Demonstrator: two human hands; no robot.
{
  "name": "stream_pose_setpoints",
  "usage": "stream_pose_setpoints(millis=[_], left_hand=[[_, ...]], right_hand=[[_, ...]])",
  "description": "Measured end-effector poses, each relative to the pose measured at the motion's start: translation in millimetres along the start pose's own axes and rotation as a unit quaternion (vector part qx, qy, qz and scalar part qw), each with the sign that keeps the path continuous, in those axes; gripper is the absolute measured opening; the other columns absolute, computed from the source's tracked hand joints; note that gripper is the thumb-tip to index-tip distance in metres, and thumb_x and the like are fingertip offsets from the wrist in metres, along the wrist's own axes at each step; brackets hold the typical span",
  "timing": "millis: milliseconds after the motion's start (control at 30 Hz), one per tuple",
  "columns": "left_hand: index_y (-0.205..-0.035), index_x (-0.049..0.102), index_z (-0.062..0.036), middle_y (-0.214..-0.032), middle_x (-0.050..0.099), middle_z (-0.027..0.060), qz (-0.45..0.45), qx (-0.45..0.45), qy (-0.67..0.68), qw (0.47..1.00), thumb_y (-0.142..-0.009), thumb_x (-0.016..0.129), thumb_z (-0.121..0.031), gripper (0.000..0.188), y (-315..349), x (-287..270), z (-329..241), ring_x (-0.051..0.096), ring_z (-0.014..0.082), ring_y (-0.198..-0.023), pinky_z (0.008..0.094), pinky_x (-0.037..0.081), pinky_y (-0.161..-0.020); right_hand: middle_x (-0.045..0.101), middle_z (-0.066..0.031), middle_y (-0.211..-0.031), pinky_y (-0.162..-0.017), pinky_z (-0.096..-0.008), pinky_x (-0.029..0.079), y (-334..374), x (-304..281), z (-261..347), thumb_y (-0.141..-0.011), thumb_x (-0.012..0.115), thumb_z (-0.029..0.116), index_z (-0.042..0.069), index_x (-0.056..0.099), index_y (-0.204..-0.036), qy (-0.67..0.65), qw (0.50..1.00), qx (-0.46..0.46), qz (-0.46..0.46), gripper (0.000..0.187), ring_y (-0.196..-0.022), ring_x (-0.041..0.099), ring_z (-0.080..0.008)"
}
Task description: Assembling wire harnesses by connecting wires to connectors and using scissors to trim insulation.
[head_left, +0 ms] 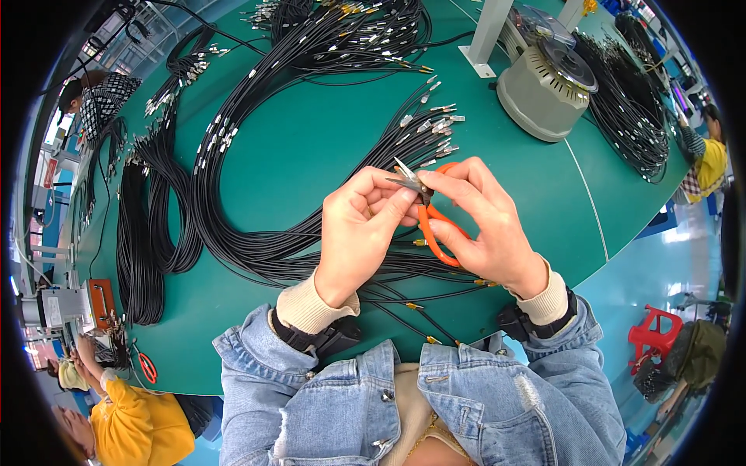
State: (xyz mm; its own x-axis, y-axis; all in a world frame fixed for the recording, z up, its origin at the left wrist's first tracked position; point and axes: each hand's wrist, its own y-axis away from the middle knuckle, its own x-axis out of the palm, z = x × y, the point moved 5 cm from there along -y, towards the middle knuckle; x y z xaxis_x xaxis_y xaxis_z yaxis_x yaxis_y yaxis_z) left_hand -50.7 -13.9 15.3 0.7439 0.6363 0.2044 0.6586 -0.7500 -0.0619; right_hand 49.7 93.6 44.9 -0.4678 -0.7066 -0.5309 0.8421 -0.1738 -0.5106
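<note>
Orange-handled scissors [427, 233] are in my right hand [489, 221], whose fingers curl around the handles. Their metal blades stand apart and point up and left. My left hand [361, 225] is closed in a pinch right at the blades; whatever is between its fingertips is too small or hidden to name. Under and behind both hands runs a bundle of black cables [307, 221]. Silver connector ends [435, 128] fan out just beyond my fingers, and cable ends with gold-coloured tips [415, 306] lie nearer my body.
A green table [295, 147] carries more black cable bundles [140, 241] at left and far right. A grey round machine [544, 89] stands at the back right beside a metal post [489, 35]. Another pair of red-handled scissors [146, 368] lies at lower left. Co-workers sit around; a red stool [655, 335] is at right.
</note>
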Motion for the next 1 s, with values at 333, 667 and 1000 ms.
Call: stream_pose_setpoints(millis=[333,667,1000], left_hand=[[-0.089,0.054,0.0027,-0.087,0.064,0.0094,0.002,0.004,0.007,1.000,-0.088,0.056,-0.001,0.005,1,1,0,0.065,0.0130,-0.076,0.0232,0.055,-0.066],[-0.088,0.054,0.0032,-0.086,0.064,0.0097,0.002,-0.004,-0.004,1.000,-0.088,0.056,0.000,0.004,2,1,-3,0.065,0.0142,-0.076,0.0231,0.055,-0.065],[-0.090,0.056,0.0027,-0.086,0.065,0.0112,0.010,-0.044,0.014,0.999,-0.089,0.056,-0.005,0.008,-1,0,0,0.065,0.0142,-0.075,0.0237,0.054,-0.066]], right_hand=[[0.055,-0.0135,-0.096,-0.073,-0.0336,0.047,0,-1,-1,-0.068,0.069,0.001,0.002,0.056,-0.115,0.004,1.000,-0.003,0.005,0.049,-0.084,0.055,-0.0261],[0.056,-0.0142,-0.096,-0.072,-0.0339,0.048,2,1,-4,-0.069,0.068,-0.001,0.002,0.057,-0.115,-0.014,1.000,-0.016,0.000,0.047,-0.083,0.056,-0.0266],[0.056,-0.0097,-0.098,-0.067,-0.0257,0.046,6,3,-17,-0.077,0.061,-0.001,0.002,0.055,-0.117,-0.104,0.991,0.079,0.029,0.041,-0.078,0.053,-0.0143]])
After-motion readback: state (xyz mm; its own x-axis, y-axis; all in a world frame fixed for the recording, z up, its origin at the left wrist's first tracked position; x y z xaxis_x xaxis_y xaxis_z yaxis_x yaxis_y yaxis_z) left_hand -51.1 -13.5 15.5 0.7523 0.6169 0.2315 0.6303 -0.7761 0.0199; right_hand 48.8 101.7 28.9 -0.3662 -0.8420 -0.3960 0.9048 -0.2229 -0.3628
